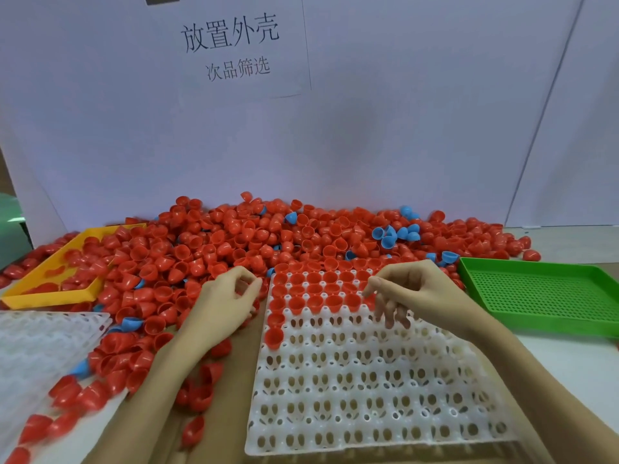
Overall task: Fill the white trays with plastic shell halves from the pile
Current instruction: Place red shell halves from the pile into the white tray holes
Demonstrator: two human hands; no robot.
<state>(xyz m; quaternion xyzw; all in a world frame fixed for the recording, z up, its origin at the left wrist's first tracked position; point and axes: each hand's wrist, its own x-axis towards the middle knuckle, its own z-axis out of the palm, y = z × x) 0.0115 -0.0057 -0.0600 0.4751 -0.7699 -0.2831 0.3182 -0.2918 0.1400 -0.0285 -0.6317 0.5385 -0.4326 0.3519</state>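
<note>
Your left grip (231, 296) curls its fingers at the edge of the pile (234, 242), your right grip (402, 289) hangs loose and empty over the white tray (368, 390), so pinch each red shell half (273, 336) by its thin rim, as it looks light and slippery.

Factory sorting bench: heaped plastic shell halves (254, 239), sorting trays (368, 380), printed workstation sign (234, 48).
</note>
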